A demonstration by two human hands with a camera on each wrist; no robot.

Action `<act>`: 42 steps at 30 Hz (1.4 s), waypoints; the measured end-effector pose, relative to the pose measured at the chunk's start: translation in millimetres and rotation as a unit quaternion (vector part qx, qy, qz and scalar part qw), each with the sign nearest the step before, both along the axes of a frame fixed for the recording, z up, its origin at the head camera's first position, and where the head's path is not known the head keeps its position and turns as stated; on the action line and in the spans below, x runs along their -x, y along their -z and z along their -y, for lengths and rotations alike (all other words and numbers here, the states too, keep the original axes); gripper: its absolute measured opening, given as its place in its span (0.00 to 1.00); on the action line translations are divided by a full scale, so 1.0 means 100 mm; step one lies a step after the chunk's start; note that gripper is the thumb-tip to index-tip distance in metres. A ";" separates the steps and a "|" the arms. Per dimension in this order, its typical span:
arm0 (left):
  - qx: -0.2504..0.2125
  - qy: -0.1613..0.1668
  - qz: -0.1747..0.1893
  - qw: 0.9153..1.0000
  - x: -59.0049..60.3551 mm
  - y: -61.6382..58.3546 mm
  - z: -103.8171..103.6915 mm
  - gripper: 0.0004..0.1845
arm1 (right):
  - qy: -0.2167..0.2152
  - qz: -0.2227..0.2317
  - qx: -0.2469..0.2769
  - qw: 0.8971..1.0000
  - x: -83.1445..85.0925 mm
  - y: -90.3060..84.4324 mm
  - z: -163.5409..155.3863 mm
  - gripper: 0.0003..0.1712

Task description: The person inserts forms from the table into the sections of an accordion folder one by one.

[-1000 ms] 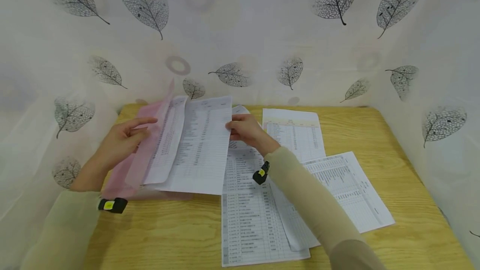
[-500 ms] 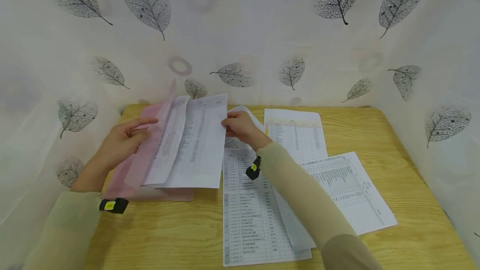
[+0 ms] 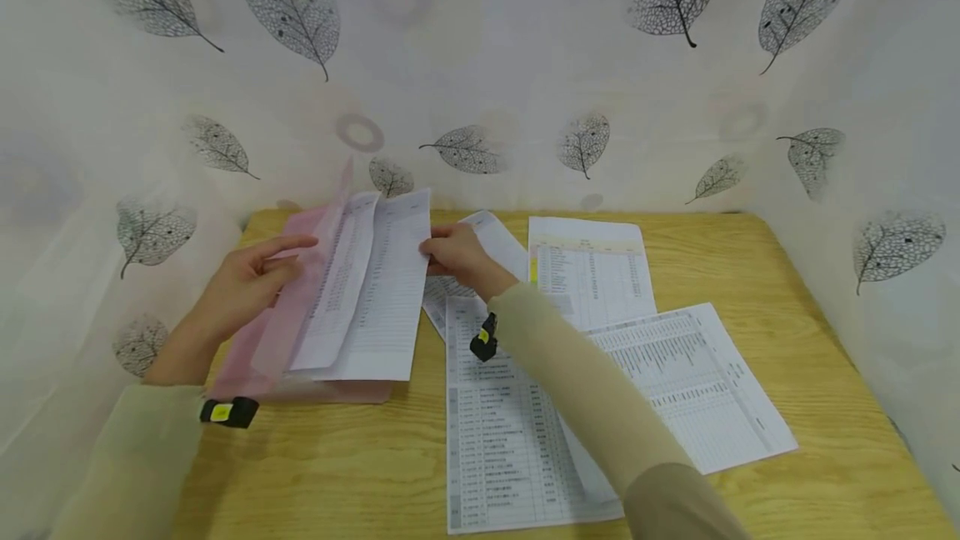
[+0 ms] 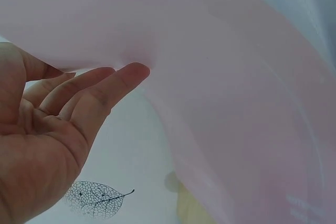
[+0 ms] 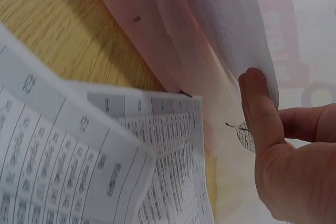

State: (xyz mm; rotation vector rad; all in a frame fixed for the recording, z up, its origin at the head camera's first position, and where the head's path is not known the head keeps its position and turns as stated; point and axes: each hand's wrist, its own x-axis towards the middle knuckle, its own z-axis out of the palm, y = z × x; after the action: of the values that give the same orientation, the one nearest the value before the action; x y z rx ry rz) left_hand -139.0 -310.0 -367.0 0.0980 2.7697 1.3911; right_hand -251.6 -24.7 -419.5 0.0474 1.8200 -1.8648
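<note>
A translucent pink folder [image 3: 303,307] lies at the left of the table with its cover raised. At the cover's edge my left hand [image 3: 251,286] pinches the pink plastic, which dents at the index fingertip in the left wrist view. Between thumb and fingers, my right hand [image 3: 461,255] grips the right edge of a printed paper sheet [image 3: 393,298]. That sheet stands tilted, its left part behind another curved printed page [image 3: 341,290] inside the folder. In the right wrist view the fingertips [image 5: 257,80] lie against one face of the paper, the thumb on the other.
Several printed sheets overlap at the middle and right: a long table sheet [image 3: 495,448], a slanted one [image 3: 697,382], one at the back [image 3: 592,265] and another [image 3: 491,236] partly under the right hand. A leaf-patterned curtain [image 3: 510,73] borders the wooden table [image 3: 322,465].
My right hand has moved left with the paper sheet, sliding it farther behind the curved page in the folder. My left hand stays at the pink cover.
</note>
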 end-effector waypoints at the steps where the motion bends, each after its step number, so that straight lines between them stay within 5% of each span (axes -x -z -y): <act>1: 0.000 0.000 -0.001 1.000 0.00 0.00 0.00 0.22 | -0.002 -0.001 0.002 1.000 0.00 0.00 0.03 0.24; 42: -0.023 0.016 -0.018 0.999 -0.01 -0.01 -0.02 0.21 | 0.035 0.029 0.041 0.998 -0.12 0.18 0.63 0.19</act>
State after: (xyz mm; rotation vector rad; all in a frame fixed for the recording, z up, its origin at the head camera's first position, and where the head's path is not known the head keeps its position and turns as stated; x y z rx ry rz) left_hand -137.9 -308.2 -366.1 0.1690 2.7521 1.4598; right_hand -239.3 -88.1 -437.7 0.1357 1.7222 -1.9643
